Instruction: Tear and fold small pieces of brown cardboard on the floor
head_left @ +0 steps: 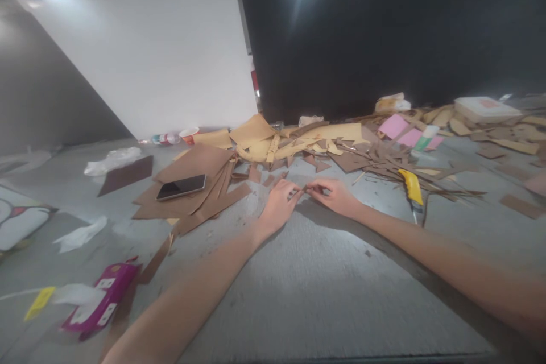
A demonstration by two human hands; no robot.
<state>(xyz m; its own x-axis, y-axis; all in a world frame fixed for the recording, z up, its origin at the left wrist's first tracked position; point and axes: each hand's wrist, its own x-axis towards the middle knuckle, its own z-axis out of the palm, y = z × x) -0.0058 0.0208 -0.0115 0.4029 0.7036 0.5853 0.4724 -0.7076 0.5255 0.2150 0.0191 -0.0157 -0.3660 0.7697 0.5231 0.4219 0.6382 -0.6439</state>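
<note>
My left hand (pixel 280 203) and my right hand (pixel 331 195) meet fingertip to fingertip above the middle of the grey table (pixel 290 296). Both are closed in a pinch on a tiny brown piece (pixel 304 189), mostly covered by the fingers; its exact kind is too small to make out. Just beyond the hands lie small brown leather-like scraps (pixel 255 174). A yellow utility knife (pixel 412 189) lies to the right of my right hand, its blade end toward me.
Left of the hands, a phone (pixel 181 187) rests on stacked brown sheets (pixel 205 165). Nearer me is a purple tissue pack (pixel 111 296). Brown strips (pixel 379 162), pink pieces (pixel 392 125), a green-and-white bottle (pixel 425 139) and a white box (pixel 486 108) fill the back right.
</note>
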